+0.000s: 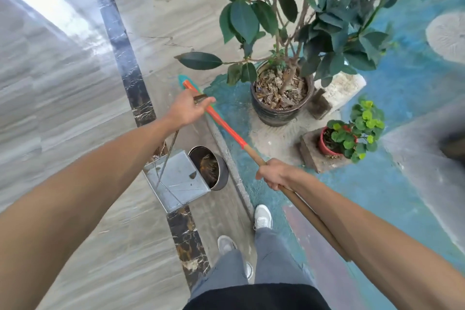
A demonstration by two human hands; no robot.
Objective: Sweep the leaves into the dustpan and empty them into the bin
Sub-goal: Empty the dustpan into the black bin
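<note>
Dustpan [176, 181]: metal box on long thin handle, tipped at bin [214, 167]; light, stiff, likely swings.
Left hand [187, 109]: grip pinching handle top (best hold).
Right hand [273, 175]: grip wrapped round broom [226, 128] stick.
Leaves inside bin.

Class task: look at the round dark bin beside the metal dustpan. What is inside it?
Brown dry leaves lie inside the bin. Its bottom is covered by them, and the dustpan hides its left edge.
</note>
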